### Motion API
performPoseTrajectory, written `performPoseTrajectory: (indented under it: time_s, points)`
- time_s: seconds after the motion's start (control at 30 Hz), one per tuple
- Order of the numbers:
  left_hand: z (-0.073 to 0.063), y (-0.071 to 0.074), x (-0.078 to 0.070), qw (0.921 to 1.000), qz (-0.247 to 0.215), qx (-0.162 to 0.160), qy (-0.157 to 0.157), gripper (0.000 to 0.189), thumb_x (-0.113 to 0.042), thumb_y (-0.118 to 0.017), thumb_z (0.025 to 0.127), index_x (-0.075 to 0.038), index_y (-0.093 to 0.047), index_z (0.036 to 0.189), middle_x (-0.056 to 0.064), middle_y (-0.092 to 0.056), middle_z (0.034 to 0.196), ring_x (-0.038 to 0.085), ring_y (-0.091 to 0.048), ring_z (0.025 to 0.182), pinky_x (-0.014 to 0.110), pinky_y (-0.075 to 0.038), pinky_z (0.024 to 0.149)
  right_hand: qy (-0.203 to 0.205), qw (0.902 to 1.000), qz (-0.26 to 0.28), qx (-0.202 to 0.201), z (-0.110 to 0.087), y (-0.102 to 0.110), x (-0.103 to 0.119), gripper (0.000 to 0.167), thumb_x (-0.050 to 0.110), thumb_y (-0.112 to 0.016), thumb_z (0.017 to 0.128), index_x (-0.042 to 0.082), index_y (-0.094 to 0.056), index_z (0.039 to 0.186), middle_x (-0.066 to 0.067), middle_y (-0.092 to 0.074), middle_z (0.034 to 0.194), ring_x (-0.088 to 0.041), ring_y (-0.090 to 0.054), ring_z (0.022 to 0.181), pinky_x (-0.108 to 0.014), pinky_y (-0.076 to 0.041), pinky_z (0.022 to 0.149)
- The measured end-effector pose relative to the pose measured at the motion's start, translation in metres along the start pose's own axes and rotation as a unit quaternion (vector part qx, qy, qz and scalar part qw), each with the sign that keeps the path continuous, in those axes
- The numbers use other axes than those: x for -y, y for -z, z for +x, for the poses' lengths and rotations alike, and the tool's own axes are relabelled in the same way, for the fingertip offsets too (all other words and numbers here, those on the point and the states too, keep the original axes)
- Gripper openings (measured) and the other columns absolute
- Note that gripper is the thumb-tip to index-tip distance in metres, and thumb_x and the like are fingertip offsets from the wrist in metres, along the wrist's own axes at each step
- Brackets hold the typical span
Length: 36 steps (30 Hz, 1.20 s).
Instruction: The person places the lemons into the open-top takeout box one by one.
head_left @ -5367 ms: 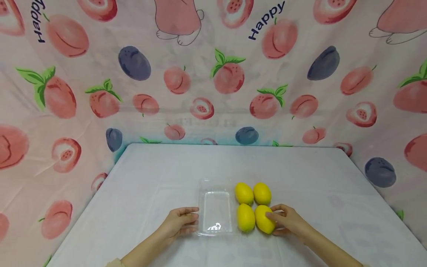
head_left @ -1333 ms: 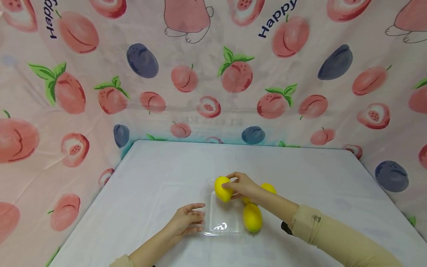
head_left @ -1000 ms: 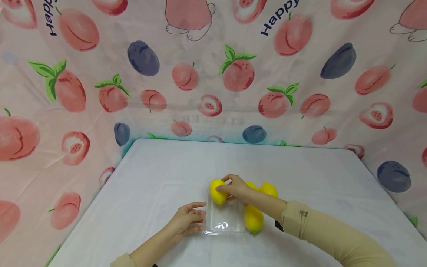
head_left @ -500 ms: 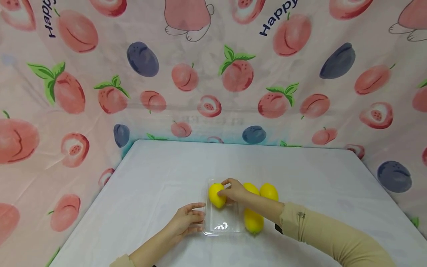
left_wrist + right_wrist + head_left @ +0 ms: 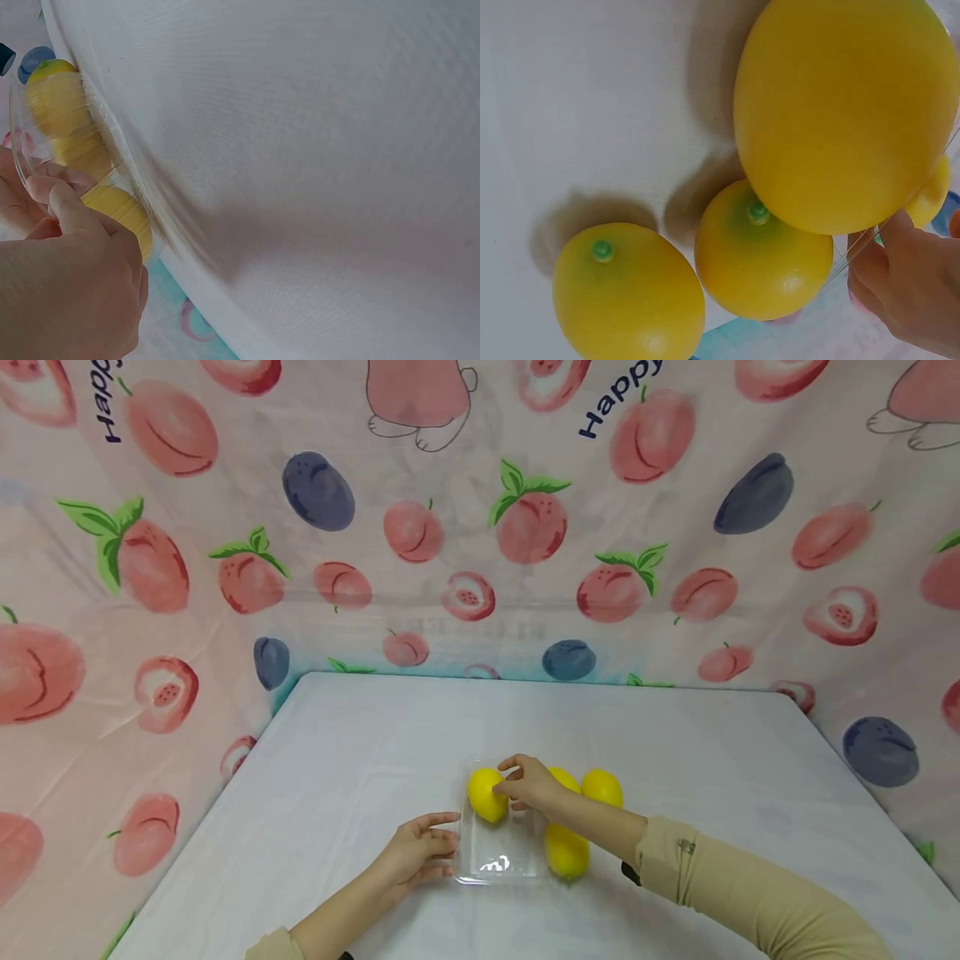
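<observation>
A clear plastic box (image 5: 498, 878) lies on the table. My left hand (image 5: 416, 856) grips its left wall; in the left wrist view the fingers (image 5: 71, 210) are bent over the rim. One lemon (image 5: 487, 795) sits in the box's far left part. Over that lemon's right side is my right hand (image 5: 528, 783), with thumb and fingers spread and the thumb tip at the lemon. Right of the box, partly under the right forearm, lie a near lemon (image 5: 567, 852), a far right lemon (image 5: 602, 787) and a partly hidden lemon (image 5: 564, 778).
A white cloth covers the table (image 5: 360, 735). Behind it hangs a pink curtain (image 5: 450, 527) printed with peaches and dark fruit. The right sleeve (image 5: 735, 877) crosses the table's right front.
The near right lemon was lifted out of the group, carried left over the others and set down in the box. Just now the right fingers have loosened from it. The left hand stays put.
</observation>
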State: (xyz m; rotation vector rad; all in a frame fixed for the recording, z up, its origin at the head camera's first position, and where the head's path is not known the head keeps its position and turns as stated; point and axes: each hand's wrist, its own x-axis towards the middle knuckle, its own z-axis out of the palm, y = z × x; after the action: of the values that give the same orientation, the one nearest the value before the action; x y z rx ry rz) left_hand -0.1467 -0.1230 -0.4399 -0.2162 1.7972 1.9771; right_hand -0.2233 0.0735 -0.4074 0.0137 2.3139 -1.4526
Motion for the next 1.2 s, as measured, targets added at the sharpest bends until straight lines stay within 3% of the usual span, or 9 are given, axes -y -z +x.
performPoseTrajectory:
  time_s: [0.83, 1.2]
  points:
    - [-0.001, 0.001, 0.004, 1.0, 0.001, 0.005, -0.002, 0.05, -0.003, -0.058, 0.089, 0.003, -0.041, 0.136, 0.001, -0.06, 0.091, 0.01, -0.06, 0.074, 0.022, -0.056, 0.065, 0.042, 0.9991, 0.006, -0.003, -0.013, 0.017, 0.003, 0.029, 0.01, -0.061, 0.09, -0.003, -0.056, 0.116, -0.014, -0.06, 0.101, -0.027, -0.059, 0.085, -0.034, -0.057, 0.08]
    - [0.0, 0.0, 0.001, 1.0, 0.0, -0.006, -0.003, 0.049, -0.001, -0.059, 0.088, 0.003, -0.043, 0.135, 0.001, -0.06, 0.091, 0.01, -0.061, 0.072, 0.022, -0.057, 0.064, 0.07, 0.9975, 0.011, 0.001, -0.032, 0.042, -0.001, 0.026, 0.01, -0.059, 0.091, -0.001, -0.058, 0.113, -0.013, -0.061, 0.1, -0.029, -0.061, 0.09, -0.035, -0.057, 0.083]
